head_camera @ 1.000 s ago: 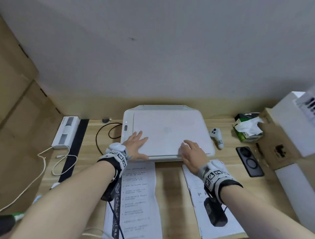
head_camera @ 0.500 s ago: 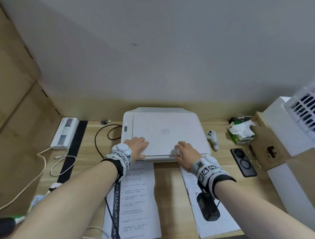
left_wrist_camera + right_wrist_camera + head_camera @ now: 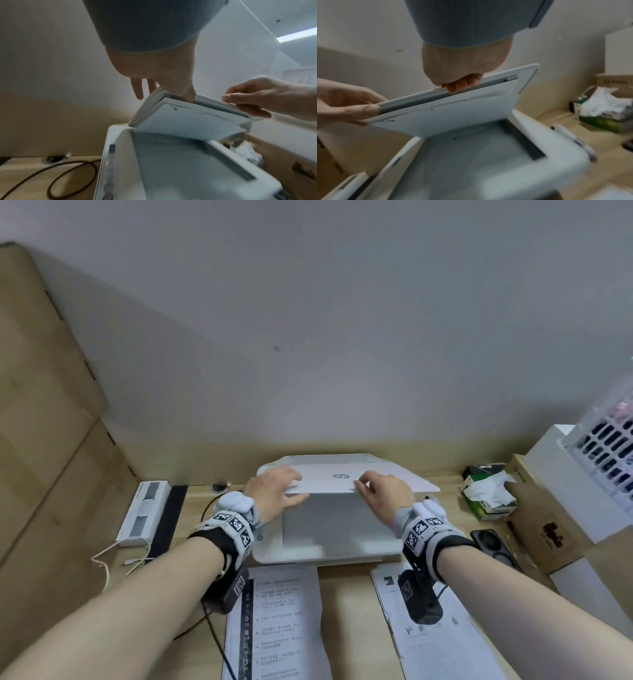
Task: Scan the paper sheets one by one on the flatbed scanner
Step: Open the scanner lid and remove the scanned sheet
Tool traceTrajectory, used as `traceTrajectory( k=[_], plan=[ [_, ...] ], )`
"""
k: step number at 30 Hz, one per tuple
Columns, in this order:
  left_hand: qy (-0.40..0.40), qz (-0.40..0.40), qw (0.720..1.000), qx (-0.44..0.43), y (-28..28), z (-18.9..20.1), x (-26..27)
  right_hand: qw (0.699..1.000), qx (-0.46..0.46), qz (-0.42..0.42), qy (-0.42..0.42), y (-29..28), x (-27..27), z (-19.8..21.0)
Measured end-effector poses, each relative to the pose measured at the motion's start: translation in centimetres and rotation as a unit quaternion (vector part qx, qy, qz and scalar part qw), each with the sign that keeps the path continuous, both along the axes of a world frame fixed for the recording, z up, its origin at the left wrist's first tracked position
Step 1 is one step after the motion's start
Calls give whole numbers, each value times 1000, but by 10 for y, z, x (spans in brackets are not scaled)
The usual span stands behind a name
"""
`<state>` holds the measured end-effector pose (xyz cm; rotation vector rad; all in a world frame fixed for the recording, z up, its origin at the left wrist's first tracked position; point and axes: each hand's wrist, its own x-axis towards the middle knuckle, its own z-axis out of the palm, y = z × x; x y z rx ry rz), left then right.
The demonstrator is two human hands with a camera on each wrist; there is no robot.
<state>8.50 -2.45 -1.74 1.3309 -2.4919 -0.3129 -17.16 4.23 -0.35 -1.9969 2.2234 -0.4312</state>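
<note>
Head view: the left hand (image 3: 274, 491) and right hand (image 3: 383, 493) are gripping the front edge of the scanner lid (image 3: 346, 481), tilting it above the flatbed scanner (image 3: 270, 553); two paper sheets (image 3: 284, 621) are lying on the desk just before it. Raising both sides evenly would spare the hinge.

Left wrist view: fingers (image 3: 137, 88) are reaching over the lid's edge, the thumb under it; the glass (image 3: 171, 162) is blurring.

Right wrist view: fingers (image 3: 462, 83) are curling over the edge; whether a sheet is lying on the glass is unclear.
</note>
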Motion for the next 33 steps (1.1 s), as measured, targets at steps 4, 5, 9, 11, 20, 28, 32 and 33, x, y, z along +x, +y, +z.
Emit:
traceTrajectory(
  k=[4,5,9,11,20,28,32,33],
  plan=[
    [123,128,982,62,-33,35,-7,998,-63,0,6,-35,-3,35],
    [155,152,972,87,-37,41,-10,998,-64,8,-1,-41,-2,41],
    [257,215,935,115,-61,50,-26,993,-104,42,-30,-69,-6,55],
    [284,226,922,134,-73,52,-35,992,-110,58,-29,-87,-10,56],
    [332,301,861,240,-134,33,-50,994,-58,81,-54,-156,-24,32],
    [350,267,858,263,-114,10,-51,992,14,123,-35,-145,-31,-34],
    [294,296,875,246,-85,-6,-39,977,140,162,-2,-116,-20,-79],
    [279,297,881,242,-72,-12,-33,965,189,182,19,-104,-14,-89]
  ],
)
